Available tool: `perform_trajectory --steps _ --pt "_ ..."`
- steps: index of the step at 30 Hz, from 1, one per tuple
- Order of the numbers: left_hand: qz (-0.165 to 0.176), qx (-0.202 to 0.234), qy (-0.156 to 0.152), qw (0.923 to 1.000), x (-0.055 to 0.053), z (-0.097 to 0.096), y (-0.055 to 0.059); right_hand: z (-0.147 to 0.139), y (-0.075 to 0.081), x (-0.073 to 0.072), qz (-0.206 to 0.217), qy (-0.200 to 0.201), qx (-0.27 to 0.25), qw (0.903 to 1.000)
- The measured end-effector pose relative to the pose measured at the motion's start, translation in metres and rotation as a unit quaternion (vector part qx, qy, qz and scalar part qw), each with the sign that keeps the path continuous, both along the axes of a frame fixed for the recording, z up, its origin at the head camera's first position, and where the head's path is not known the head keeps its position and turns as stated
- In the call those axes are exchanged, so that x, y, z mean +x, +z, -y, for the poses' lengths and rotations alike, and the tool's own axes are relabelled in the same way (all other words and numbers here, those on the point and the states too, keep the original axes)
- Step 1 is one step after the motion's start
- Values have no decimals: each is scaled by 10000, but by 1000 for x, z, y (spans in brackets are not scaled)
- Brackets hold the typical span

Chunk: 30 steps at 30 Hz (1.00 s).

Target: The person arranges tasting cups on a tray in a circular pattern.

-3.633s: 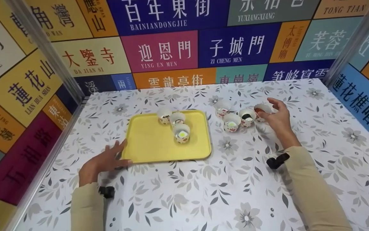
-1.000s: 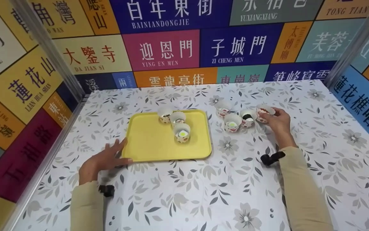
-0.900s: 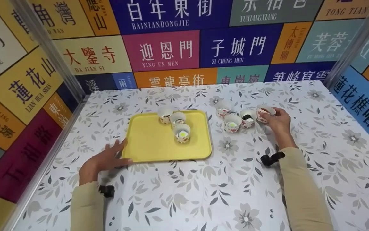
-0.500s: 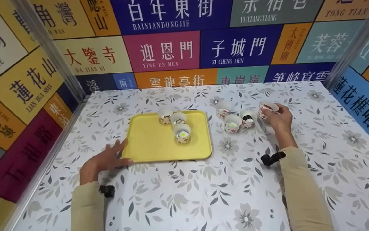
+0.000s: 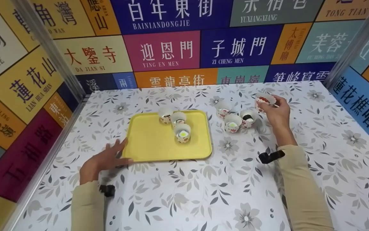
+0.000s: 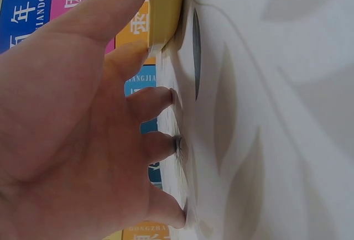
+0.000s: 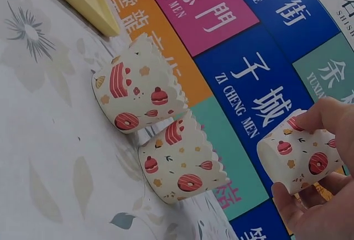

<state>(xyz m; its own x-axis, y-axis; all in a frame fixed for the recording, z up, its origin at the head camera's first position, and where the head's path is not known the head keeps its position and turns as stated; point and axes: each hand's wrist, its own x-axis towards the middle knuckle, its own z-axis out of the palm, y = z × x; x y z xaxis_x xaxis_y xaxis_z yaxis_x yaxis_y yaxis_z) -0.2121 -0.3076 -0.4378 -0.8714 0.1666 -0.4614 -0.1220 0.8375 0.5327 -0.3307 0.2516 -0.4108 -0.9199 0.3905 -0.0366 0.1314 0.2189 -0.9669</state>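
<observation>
One paper cup [image 7: 296, 152] in the right hand's [image 5: 279, 114] pinch, outspread left hand [image 5: 106, 159] against the yellow tray [image 5: 150, 141].

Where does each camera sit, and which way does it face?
Head: on the head, facing forward and down at the yellow tray; left hand, right hand and sleeves show.
Left wrist: on that wrist, facing the tray's edge and the tabletop; much of the left hand shows.
Right wrist: on that wrist, facing two cups and the wall; part of the right hand shows, holding a third cup.
Shared: head and right wrist both show that third cup.
</observation>
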Motion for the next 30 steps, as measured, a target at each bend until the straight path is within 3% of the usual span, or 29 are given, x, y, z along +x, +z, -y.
perform_trajectory --steps 3,21,30 --pt "-50 -30 -58 10000 1 0 0 4 0 2 -167 102 -50 9998" --pt "88 44 212 9997 1 -1 -1 32 9 16 -71 794 573 9952" --pt "55 38 167 9998 1 1 -1 47 12 21 -324 1058 414 9930"
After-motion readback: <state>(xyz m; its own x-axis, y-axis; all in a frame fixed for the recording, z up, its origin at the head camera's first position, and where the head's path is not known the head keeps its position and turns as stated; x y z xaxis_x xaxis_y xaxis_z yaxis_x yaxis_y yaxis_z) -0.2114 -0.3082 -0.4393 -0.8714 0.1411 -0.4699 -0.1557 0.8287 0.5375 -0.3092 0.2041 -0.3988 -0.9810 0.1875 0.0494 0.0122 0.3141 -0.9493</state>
